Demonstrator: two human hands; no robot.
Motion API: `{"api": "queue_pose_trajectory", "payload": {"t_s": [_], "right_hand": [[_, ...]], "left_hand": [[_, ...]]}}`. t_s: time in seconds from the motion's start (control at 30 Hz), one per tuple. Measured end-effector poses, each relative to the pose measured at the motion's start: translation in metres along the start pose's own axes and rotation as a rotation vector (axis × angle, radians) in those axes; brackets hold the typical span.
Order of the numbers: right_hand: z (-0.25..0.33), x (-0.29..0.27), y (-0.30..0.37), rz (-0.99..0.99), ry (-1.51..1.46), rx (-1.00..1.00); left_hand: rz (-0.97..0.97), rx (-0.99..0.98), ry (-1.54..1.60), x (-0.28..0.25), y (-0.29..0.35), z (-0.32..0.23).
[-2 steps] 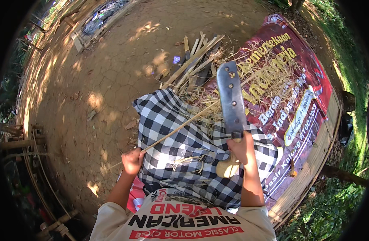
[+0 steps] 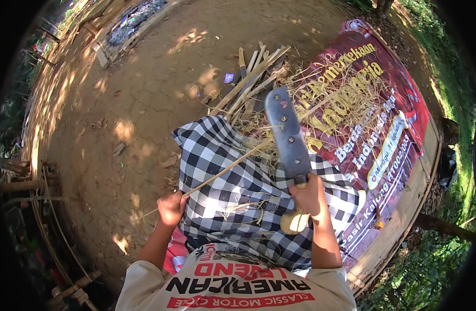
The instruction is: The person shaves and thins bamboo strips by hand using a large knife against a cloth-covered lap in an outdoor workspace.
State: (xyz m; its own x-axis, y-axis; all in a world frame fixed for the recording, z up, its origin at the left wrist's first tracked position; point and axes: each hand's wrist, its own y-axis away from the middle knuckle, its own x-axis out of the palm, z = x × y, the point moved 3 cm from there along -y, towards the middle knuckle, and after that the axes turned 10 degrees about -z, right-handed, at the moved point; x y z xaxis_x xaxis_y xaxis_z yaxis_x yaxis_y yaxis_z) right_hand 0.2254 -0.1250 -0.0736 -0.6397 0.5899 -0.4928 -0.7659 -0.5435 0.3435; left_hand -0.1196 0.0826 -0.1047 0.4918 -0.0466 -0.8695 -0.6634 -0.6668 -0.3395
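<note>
Closed around a thin bamboo strip [image 2: 225,170] is my left hand [image 2: 171,208], left of my lap. The strip slants up to the right, and the blade crosses it. In my right hand [image 2: 309,196] is the wooden handle of a cleaver-like machete [image 2: 289,136]. Its broad grey blade, with several round marks along it, points away from me. The handle's bulbous end [image 2: 294,222] shows below my fist. A black-and-white checked cloth [image 2: 212,150] covers my lap, with a few shavings lying on it. Whether the blade touches the strip, I cannot tell.
Ahead lies a pile of split wood pieces [image 2: 251,78]. Curly shavings [image 2: 346,103] are strewn over a dark red printed banner [image 2: 403,98] on my right. A bamboo slat edge [image 2: 403,207] borders it. Bare cracked earth [image 2: 108,103] spreads to the left, with bamboo poles [image 2: 30,184] beyond.
The machete blade has swung left and its tip has come slightly nearer to me. My left hand and the bamboo strip stay nearly where they were.
</note>
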Motion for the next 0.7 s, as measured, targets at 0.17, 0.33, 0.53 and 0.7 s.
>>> {"api": "queue_pose_trajectory", "payload": {"t_s": [0.17, 0.33, 0.53, 0.7], "right_hand": [[0.014, 0.033, 0.032, 0.35, 0.1, -0.22], [0.008, 0.013, 0.018, 0.181, 0.001, -0.105], [0.004, -0.025, -0.004, -0.129, -0.152, 0.09], [0.005, -0.045, -0.007, -0.289, -0.124, -0.078]], "left_hand": [[0.017, 0.001, 0.023, 0.004, 0.005, 0.006], [-0.006, -0.031, 0.02, 0.006, 0.007, 0.003], [-0.023, -0.001, 0.004, 0.002, 0.006, 0.002], [-0.072, -0.042, 0.045, 0.001, 0.008, -0.002]]}}
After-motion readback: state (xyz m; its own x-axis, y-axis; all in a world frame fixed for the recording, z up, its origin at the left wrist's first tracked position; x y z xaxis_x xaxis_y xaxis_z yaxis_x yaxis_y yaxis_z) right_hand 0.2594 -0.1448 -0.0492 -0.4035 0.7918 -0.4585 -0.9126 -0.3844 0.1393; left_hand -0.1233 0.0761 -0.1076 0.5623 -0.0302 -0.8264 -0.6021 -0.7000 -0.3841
